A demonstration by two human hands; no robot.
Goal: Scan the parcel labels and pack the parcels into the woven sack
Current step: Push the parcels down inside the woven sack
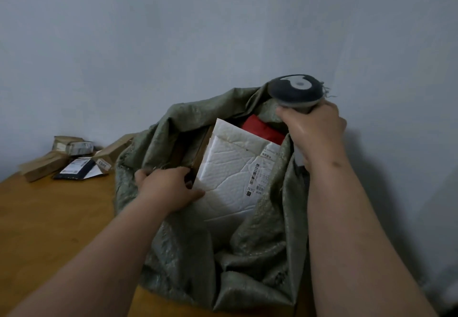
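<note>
A grey-green woven sack point(250, 254) stands open on the wooden table point(49, 217). Inside it lie white bubble mailers point(230, 165), the top one with a barcode label, and a red parcel point(262, 128) behind them. A brown box edge shows at the sack's left inner side. My left hand point(166, 187) rests at the sack's left rim, its fingers on the lower left corner of the top mailer. My right hand point(314, 133) grips a grey and white handheld scanner point(296, 91) at the sack's far right rim, pinching the sack cloth against it.
Several more parcels point(71, 158) sit at the table's back left corner: brown taped boxes, a grey bag and a dark mailer with a white label. A pale wall runs close behind the table and the sack.
</note>
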